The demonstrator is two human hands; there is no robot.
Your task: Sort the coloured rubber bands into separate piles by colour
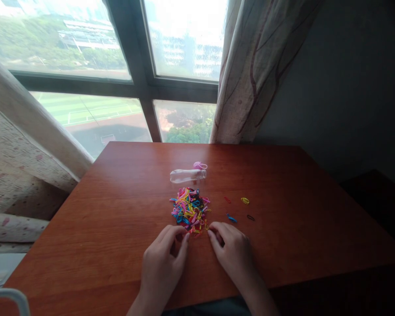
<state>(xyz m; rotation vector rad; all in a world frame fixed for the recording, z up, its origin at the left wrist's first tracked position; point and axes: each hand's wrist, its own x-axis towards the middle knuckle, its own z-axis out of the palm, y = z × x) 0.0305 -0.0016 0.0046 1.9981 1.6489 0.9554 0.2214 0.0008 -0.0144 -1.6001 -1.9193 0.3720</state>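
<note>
A heap of small coloured rubber bands (189, 206), in pink, yellow, blue, red and black, lies on the wooden table in front of me. At its near left edge, the thumb and forefinger of my left hand (163, 259) come together in a pinch beside some reddish bands. What they hold, if anything, is too small to tell. Across from it, the fingertips of my right hand (233, 250) close at the near right edge of the heap, on a yellow rubber band (206, 224). Both hands rest low over the tabletop.
Right of the heap lie single bands: red (228, 199), yellow (245, 201), blue (231, 217) and black (250, 217). Behind it a clear bottle (184, 176) lies on its side near a pink looped cap (200, 165). The table (102, 210) meets a window and curtains.
</note>
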